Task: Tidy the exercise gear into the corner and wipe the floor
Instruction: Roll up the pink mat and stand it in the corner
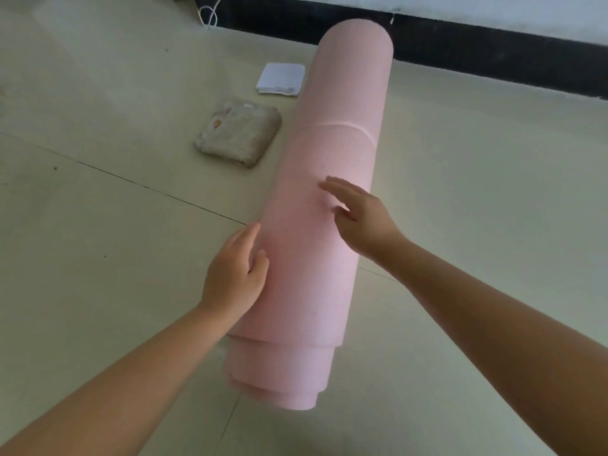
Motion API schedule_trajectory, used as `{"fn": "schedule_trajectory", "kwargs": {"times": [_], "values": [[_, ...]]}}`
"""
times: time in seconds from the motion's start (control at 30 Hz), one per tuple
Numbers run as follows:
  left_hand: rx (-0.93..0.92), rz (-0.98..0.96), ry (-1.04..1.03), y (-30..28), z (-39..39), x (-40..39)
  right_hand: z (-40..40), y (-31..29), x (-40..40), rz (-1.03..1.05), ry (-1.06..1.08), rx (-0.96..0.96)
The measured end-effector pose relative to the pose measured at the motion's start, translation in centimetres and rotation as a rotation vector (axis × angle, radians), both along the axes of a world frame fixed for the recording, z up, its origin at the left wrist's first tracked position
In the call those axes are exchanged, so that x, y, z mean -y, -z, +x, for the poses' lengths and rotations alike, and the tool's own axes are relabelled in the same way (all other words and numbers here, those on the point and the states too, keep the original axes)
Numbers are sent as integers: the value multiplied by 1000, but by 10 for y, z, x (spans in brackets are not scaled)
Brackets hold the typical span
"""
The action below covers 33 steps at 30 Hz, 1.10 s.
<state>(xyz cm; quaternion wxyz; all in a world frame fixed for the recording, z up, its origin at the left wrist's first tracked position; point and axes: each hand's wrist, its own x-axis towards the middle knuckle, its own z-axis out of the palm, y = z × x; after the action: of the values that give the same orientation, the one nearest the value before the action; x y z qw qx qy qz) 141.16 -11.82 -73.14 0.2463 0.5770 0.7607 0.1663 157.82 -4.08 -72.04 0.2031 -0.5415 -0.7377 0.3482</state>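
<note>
A rolled-up pink exercise mat (332,143) lies lengthwise on the pale floor, its near end telescoped out in stepped layers. My left hand (235,271) rests flat against the roll's left side, fingers apart. My right hand (357,213) hovers over or lightly touches the top of the roll, fingers spread and blurred. Neither hand is closed around the mat. A folded grey-brown cloth (238,134) lies on the floor just left of the roll. Farther back, a folded white cloth (279,79) sits close to the roll's left side.
A black skirting board (460,41) runs along the far wall behind the mat's far end. A white cord (210,14) hangs at the wall on the far left. Tile seams cross the floor (98,225).
</note>
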Motion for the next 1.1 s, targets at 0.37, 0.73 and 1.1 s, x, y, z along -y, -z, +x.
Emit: {"fn": "schedule_trajectory", "kwargs": {"times": [0.37,0.73,1.1], "values": [[158,-179,-101,-2,-27,-65,-9,6,-20,-349,469,-141],[81,-414,-127,56,-13,-121,8,5,-29,-330,468,171],[189,-271,66,31,16,-118,19,9,-32,-505,565,-72]]}}
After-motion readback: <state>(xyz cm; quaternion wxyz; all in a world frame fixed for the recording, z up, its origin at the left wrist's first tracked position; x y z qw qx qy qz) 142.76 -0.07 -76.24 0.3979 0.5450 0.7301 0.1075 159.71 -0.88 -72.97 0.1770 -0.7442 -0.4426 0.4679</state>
